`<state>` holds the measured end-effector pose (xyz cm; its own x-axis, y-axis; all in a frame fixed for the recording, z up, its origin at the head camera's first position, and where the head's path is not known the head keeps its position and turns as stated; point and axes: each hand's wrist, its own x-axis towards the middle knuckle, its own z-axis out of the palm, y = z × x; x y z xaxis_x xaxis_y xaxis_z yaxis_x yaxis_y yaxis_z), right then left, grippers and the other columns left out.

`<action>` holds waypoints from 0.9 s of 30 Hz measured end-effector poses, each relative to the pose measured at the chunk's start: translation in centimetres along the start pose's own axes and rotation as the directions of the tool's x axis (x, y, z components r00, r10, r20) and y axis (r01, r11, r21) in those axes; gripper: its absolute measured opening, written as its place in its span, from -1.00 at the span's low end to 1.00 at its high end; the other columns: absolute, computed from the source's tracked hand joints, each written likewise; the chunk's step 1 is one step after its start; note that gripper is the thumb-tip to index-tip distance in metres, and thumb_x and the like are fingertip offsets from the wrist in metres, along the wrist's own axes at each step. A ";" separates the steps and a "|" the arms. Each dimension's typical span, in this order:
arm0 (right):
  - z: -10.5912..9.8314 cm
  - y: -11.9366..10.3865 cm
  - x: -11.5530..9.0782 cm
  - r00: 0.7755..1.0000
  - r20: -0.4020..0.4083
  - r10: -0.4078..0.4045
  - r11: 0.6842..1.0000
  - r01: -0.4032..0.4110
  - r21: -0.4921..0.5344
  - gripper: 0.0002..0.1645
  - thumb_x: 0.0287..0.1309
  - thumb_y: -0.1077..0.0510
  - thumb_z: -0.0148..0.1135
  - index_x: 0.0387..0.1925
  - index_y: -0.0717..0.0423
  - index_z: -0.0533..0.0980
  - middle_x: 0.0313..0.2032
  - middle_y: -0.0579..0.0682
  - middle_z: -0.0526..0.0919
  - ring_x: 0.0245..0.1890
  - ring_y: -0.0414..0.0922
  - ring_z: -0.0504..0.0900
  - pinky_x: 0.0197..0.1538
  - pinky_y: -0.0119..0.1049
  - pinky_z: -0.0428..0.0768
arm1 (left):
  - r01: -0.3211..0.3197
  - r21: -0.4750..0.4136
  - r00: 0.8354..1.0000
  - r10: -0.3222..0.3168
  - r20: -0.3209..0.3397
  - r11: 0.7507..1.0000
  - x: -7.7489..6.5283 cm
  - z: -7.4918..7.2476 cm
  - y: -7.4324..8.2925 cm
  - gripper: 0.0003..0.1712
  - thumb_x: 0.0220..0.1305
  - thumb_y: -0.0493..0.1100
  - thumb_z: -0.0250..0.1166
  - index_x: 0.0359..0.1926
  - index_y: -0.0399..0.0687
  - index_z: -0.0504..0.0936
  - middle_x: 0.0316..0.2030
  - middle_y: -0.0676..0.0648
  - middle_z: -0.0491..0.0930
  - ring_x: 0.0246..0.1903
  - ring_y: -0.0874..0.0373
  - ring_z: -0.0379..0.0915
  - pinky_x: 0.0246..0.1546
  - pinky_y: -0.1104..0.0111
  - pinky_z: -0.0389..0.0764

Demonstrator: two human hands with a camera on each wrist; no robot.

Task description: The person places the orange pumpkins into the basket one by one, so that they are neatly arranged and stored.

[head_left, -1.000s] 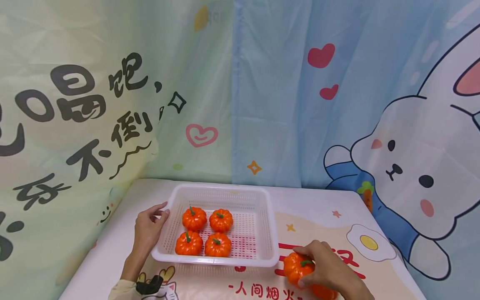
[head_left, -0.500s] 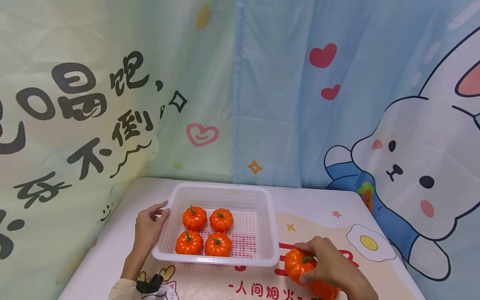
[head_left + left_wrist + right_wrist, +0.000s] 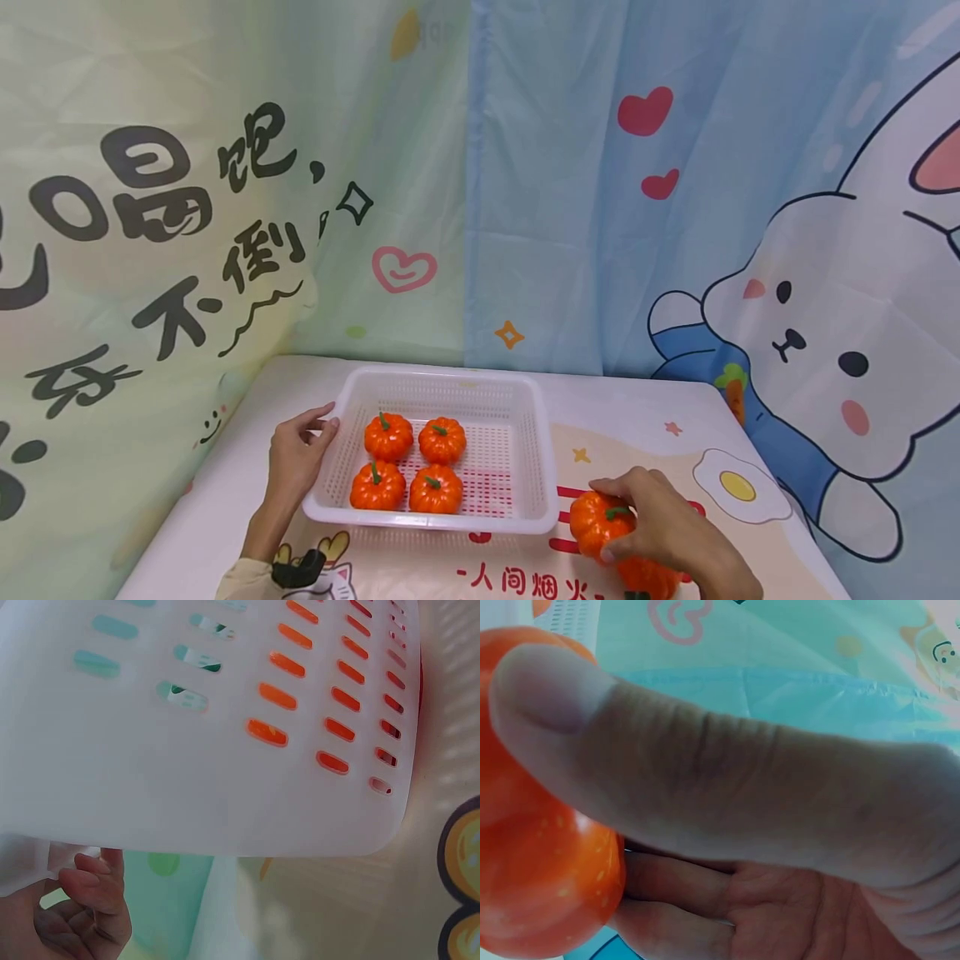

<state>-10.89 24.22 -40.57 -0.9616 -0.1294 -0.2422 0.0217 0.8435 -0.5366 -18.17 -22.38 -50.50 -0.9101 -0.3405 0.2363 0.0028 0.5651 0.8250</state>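
A white plastic basket (image 3: 435, 523) with slotted walls holds several small orange toy pumpkins (image 3: 437, 490), grouped in its left half. My left hand (image 3: 297, 454) grips the basket's left rim; in the left wrist view its curled fingers (image 3: 94, 892) are at the rim's edge. To the right of the basket, my right hand (image 3: 663, 521) holds another orange pumpkin (image 3: 597, 525) with a green stem, thumb on one side and fingers on the other. The right wrist view shows the thumb (image 3: 630, 750) pressed across this pumpkin. One more pumpkin (image 3: 651, 575) is partly hidden below the right hand.
The table (image 3: 630, 408) has a printed cover with red writing, a fried egg (image 3: 741, 485) and a cartoon cat. Behind it hangs a printed cloth backdrop (image 3: 540, 208) with a rabbit on the right. A dark band (image 3: 298, 571) is on the left wrist.
My right hand, gripping its pumpkin, has shifted slightly to the right, and more of the pumpkin below it shows. The left hand and basket stay in place.
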 end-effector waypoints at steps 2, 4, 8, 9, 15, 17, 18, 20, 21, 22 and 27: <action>-0.2 -0.1 -0.1 1.000 -0.001 -0.004 1.000 0.004 0.004 -0.10 -0.52 0.07 0.76 0.09 -0.08 0.68 -0.07 -0.13 0.71 -0.05 -0.13 0.52 -0.03 -0.14 0.73 | 0.000 0.001 1.000 0.000 -0.001 1.000 0.0 0.0 0.0 -0.60 0.35 -0.06 0.34 0.18 -0.01 0.68 -0.18 -0.21 0.73 -0.45 0.15 0.43 -0.50 0.50 0.46; -0.3 -0.2 -0.2 1.000 -0.005 -0.010 1.000 0.010 -0.001 -0.11 -0.51 0.06 0.76 0.10 -0.08 0.68 -0.06 -0.13 0.72 -0.05 -0.13 0.52 -0.02 -0.13 0.72 | -0.001 0.003 1.000 0.001 -0.001 1.000 0.0 0.0 -0.1 -0.60 0.35 -0.06 0.34 0.18 -0.01 0.68 -0.18 -0.21 0.73 -0.45 0.15 0.43 -0.50 0.50 0.46; -0.6 -0.4 -0.3 1.000 -0.013 -0.023 1.000 0.023 -0.012 -0.12 -0.49 0.04 0.76 0.10 -0.09 0.68 -0.04 -0.13 0.71 -0.05 -0.13 0.51 -0.01 -0.13 0.71 | -0.004 0.002 1.000 0.004 0.000 1.000 0.0 0.0 -0.1 -0.60 0.35 -0.05 0.34 0.18 0.00 0.68 -0.18 -0.21 0.73 -0.45 0.15 0.43 -0.51 0.50 0.47; -0.6 -0.5 -0.4 1.000 -0.015 -0.024 1.000 0.023 -0.018 -0.12 -0.48 0.03 0.75 0.11 -0.10 0.68 -0.03 -0.13 0.70 -0.05 -0.13 0.50 0.00 -0.13 0.71 | -0.004 0.002 1.000 0.004 0.000 1.000 0.0 0.0 -0.1 -0.60 0.35 -0.05 0.34 0.18 0.00 0.68 -0.19 -0.21 0.72 -0.45 0.15 0.43 -0.51 0.50 0.47; -0.6 -0.7 -0.4 0.999 -0.013 -0.033 0.999 0.032 -0.014 -0.10 -0.48 -0.02 0.75 0.12 -0.13 0.67 -0.04 -0.12 0.68 -0.05 -0.15 0.50 -0.01 -0.14 0.71 | -0.004 0.002 1.000 0.004 0.001 1.000 0.0 0.0 -0.2 -0.60 0.36 -0.04 0.33 0.18 0.00 0.68 -0.19 -0.20 0.72 -0.45 0.16 0.43 -0.51 0.50 0.47; -0.6 -0.8 -0.4 0.999 -0.009 -0.039 0.999 0.039 -0.005 -0.10 -0.48 -0.01 0.75 0.11 -0.11 0.67 -0.05 -0.13 0.69 -0.05 -0.15 0.51 -0.01 -0.14 0.71 | -0.003 0.004 1.000 0.003 0.003 1.000 0.0 0.1 -0.2 -0.59 0.36 -0.04 0.33 0.18 0.00 0.68 -0.19 -0.21 0.72 -0.45 0.16 0.43 -0.51 0.50 0.47; -0.5 -0.8 -0.4 0.999 -0.006 -0.043 0.999 0.043 -0.002 -0.10 -0.48 -0.01 0.75 0.11 -0.10 0.67 -0.05 -0.14 0.69 -0.05 -0.14 0.51 0.00 -0.14 0.71 | -0.002 0.004 1.000 0.002 0.002 1.000 0.0 0.1 -0.2 -0.59 0.36 -0.04 0.33 0.18 0.00 0.68 -0.19 -0.21 0.72 -0.46 0.16 0.43 -0.51 0.50 0.47; -0.5 -0.9 -0.4 0.999 0.000 -0.045 0.999 0.045 0.002 -0.11 -0.48 0.00 0.76 0.11 -0.09 0.67 -0.06 -0.15 0.70 -0.05 -0.13 0.50 0.03 -0.13 0.70 | -0.003 0.004 1.000 0.003 0.001 1.000 0.0 0.1 -0.2 -0.60 0.36 -0.04 0.33 0.18 0.00 0.68 -0.19 -0.21 0.73 -0.46 0.16 0.43 -0.51 0.50 0.47; -0.5 -1.0 -0.4 0.999 0.002 -0.049 0.999 0.049 0.001 -0.10 -0.49 0.00 0.76 0.11 -0.09 0.67 -0.05 -0.15 0.70 -0.06 -0.13 0.50 0.03 -0.13 0.70 | -0.004 0.004 1.000 0.004 0.000 1.000 0.0 0.1 -0.2 -0.60 0.35 -0.05 0.34 0.17 0.00 0.68 -0.19 -0.21 0.73 -0.46 0.16 0.43 -0.51 0.50 0.47; -0.5 -1.0 -0.4 0.999 0.004 -0.048 0.999 0.048 -0.002 -0.10 -0.48 -0.01 0.75 0.11 -0.10 0.67 -0.06 -0.15 0.70 -0.07 -0.13 0.50 0.02 -0.14 0.70 | -0.004 0.004 1.000 0.004 -0.001 1.000 0.0 0.1 -0.2 -0.60 0.35 -0.05 0.34 0.17 0.00 0.68 -0.19 -0.21 0.73 -0.46 0.16 0.43 -0.51 0.50 0.48; -0.6 -1.5 -0.4 0.999 -0.007 -0.045 0.999 0.045 -0.002 -0.10 -0.48 0.00 0.75 0.12 -0.15 0.67 -0.06 -0.14 0.66 -0.06 -0.15 0.49 -0.02 -0.16 0.71 | -0.006 0.008 1.000 0.006 -0.003 1.000 0.1 0.1 -0.2 -0.60 0.35 -0.05 0.34 0.18 0.00 0.68 -0.17 -0.22 0.74 -0.46 0.16 0.44 -0.50 0.50 0.48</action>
<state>-10.70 23.33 -39.23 -0.9633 -0.1636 -0.2127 -0.0220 0.8380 -0.5453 -18.31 -22.48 -50.71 -0.9087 -0.3393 0.2432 0.0054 0.5729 0.8196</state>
